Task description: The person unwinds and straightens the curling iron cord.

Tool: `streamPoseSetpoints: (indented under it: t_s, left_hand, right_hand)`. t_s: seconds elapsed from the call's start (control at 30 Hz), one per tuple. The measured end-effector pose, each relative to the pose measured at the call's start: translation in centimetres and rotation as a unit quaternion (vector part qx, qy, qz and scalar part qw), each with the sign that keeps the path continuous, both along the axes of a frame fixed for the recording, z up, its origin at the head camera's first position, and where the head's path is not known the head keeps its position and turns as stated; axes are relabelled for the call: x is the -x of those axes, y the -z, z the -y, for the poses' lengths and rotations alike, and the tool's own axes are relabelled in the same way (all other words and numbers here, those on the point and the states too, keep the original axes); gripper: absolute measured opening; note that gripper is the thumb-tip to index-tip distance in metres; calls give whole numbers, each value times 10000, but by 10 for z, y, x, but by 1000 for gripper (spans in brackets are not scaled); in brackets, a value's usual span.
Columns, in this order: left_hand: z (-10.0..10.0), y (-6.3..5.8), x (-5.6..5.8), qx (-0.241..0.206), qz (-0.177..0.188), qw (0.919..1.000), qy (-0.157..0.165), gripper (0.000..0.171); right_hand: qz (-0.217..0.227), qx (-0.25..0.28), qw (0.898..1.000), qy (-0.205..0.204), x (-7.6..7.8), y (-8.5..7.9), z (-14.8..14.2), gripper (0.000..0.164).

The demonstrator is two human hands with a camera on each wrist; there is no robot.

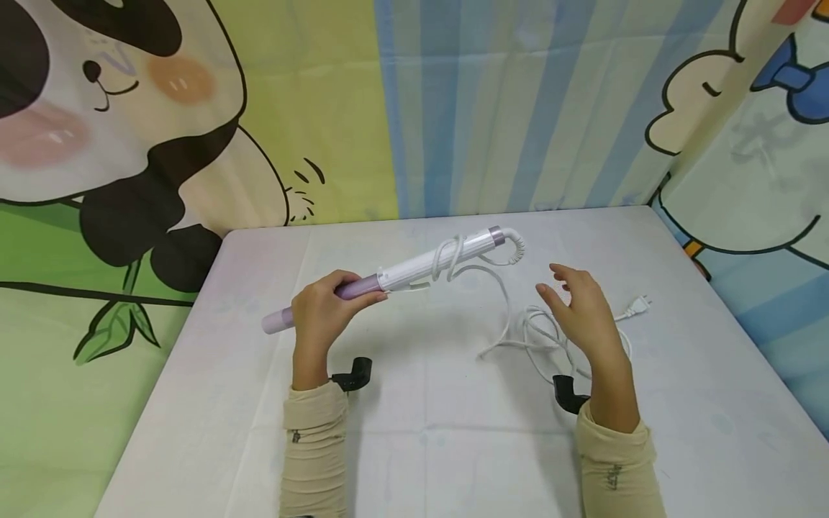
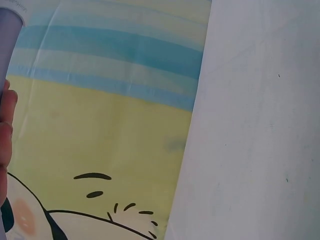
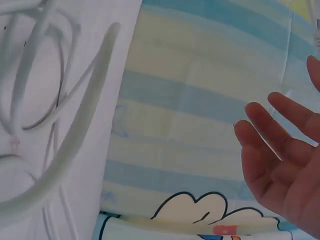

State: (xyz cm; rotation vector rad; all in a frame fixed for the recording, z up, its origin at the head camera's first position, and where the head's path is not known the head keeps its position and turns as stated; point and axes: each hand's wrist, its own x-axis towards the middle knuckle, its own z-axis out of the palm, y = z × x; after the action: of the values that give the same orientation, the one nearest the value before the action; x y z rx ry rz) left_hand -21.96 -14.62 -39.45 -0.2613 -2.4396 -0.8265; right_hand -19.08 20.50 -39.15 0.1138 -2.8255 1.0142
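Observation:
My left hand [image 1: 322,309] grips a curling iron [image 1: 414,270] round its purple barrel, holding it up over the table with the white handle slanting up to the right. Part of the white cord [image 1: 451,257] is wound loosely round that handle. At the left edge of the left wrist view, fingers [image 2: 6,130] curl against the purple barrel. My right hand [image 1: 586,316] is raised above the coiled cord, its fingers relaxed and holding nothing. The right wrist view shows those fingers [image 3: 280,150] spread apart, with loops of cord at the left.
The cord lies in loose loops [image 1: 544,334] on the white table [image 1: 440,446], ending in a two-pin plug [image 1: 638,306] at the right. A cloth backdrop [image 1: 492,108] with cartoon animals and stripes hangs behind. Black wrist mounts [image 1: 358,374] sit at both cuffs.

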Motion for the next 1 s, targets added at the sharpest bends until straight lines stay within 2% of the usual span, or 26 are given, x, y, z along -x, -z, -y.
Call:
streamPoseSetpoints:
  t_s: [0.07, 0.13, 0.27, 0.37, 0.57, 0.77, 0.87, 1.0]
  left_hand:
    - [-1, 0, 0, 27, -99, 9999, -50, 46]
    - [-3, 0, 0, 8, -135, 9999, -38, 46]
    - [-8, 0, 0, -23, -159, 9999, 55, 45]
    - [-10, 1, 0, 66, -193, 9998, 79, 46]
    - [-9, 0, 1, 301, -226, 9993, -38, 49]
    - [-8, -1, 1, 400, -165, 9990, -96, 50]
    - [-7, 0, 1, 505, -73, 9986, -128, 50]
    - [-6, 0, 2, 742, 84, 9972, -58, 48]
  right_hand:
    - [-308, 59, 9991, -274, 0, 0, 9, 53]
    - [-428, 132, 9975, -555, 2, 1, 21, 53]
    - [-249, 146, 9932, -1125, 5, 7, 41, 55]
    - [-143, 103, 9907, -1346, 5, 10, 51, 53]
    - [-407, 110, 9903, -1327, 0, 9, 56, 31]
    - [-710, 16, 9885, -1339, -5, 2, 56, 26]
    - [-1095, 80, 9851, -1325, -9, -2, 56, 27]
    - [-1854, 328, 9752, -1160, -10, -5, 55, 26]
